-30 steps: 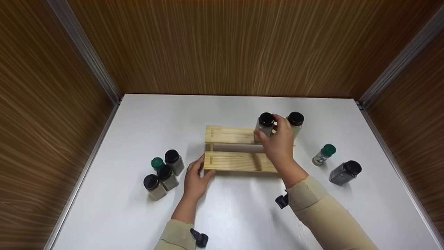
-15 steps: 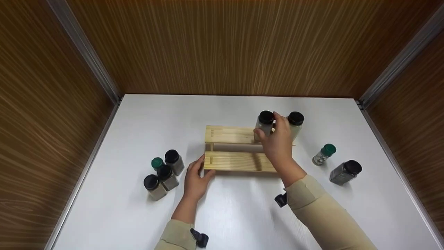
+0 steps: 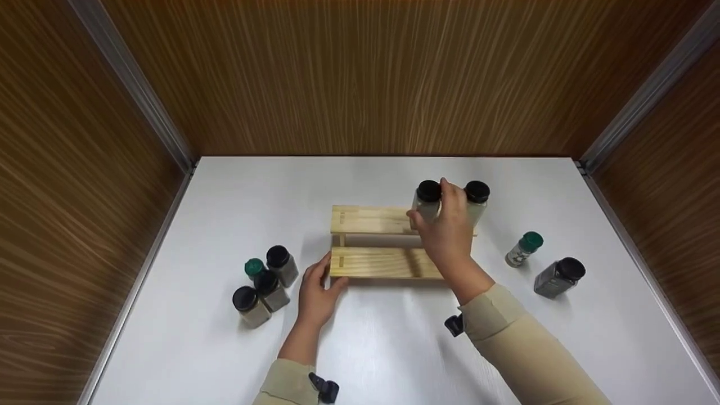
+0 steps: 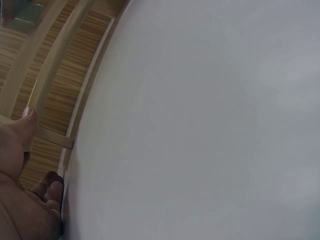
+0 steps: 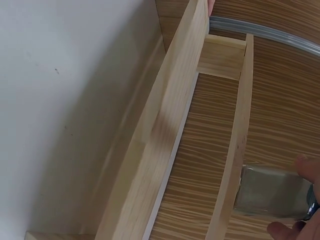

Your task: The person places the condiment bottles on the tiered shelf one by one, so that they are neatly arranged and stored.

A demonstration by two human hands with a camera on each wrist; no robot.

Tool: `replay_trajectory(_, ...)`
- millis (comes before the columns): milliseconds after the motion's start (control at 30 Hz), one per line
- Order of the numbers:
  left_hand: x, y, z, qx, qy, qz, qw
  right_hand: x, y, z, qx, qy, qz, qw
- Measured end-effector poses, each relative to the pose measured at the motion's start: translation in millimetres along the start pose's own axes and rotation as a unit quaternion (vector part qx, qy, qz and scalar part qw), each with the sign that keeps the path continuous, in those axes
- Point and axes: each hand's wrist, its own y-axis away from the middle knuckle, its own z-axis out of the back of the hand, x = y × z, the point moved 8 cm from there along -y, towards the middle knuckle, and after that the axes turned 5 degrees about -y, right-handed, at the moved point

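Note:
My left hand (image 3: 318,292) rests at the left end of the light wooden two-step rack (image 3: 388,261), its thumb along the front step and its fingers by the side. In the left wrist view, the thumb (image 4: 25,125) touches the wood. My right hand (image 3: 450,233) is around a clear spice jar (image 3: 426,209) with a black cap, upright on the rear step. In the right wrist view, thumb and fingers lie either side of the jar (image 5: 272,192), with a small gap visible on the finger side. A second black-capped jar (image 3: 477,202) stands just right, partly hidden by my hand.
To the left stand three black-capped jars (image 3: 252,308) and a green-capped one (image 3: 254,268), grouped closely. On the right are a green-capped bottle (image 3: 523,249) and a dark black-capped jar (image 3: 558,278). Wood-grain panels (image 3: 360,79) enclose the white table (image 3: 382,349) at back and sides.
The jar at my right hand shifts slightly back, then stays upright on the rear step. The right fingers straighten and extend a little. My left hand stays at the rack's end.

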Motion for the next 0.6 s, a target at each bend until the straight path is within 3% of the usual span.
replay_trajectory(367, 3.1, -2.5, 2.2, 0.001, -0.013, -0.004, 0.9999, 11.8, -1.6, 6.1, -0.013, 0.021, 0.031, 0.999)
replay_trajectory(600, 2.6, -2.8, 3.8, 0.0, -0.005, -0.003, 1.0, 22.6, -4.0, 33.1, -0.059, -0.004, 0.078, 0.995)
